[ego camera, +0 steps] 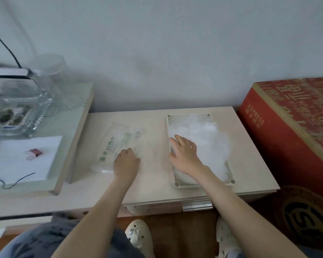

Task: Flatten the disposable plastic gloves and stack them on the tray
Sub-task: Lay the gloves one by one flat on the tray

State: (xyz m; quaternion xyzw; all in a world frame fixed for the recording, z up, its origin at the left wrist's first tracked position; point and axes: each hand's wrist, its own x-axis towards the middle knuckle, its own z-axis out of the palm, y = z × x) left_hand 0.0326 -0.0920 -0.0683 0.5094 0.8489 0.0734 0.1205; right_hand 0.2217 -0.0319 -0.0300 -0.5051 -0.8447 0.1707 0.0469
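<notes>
A pale rectangular tray [175,183] lies on the right half of the low table, with a fluffy heap of clear plastic gloves [207,138] on it. My right hand [185,154] lies over the tray's left edge with its fingers spread and straight, touching the gloves. A clear plastic bag with green print [119,142] lies flat at the table's left. My left hand [126,162] sits at the bag's near right corner with its fingers curled under; I cannot tell whether they pinch plastic.
A big red cardboard box [291,131] stands right of the table [153,190]. On the higher shelf at left are a glass dish [17,112], a clear jar [48,71] and a white sheet [22,159]. My feet in white shoes [140,237] show below the table edge.
</notes>
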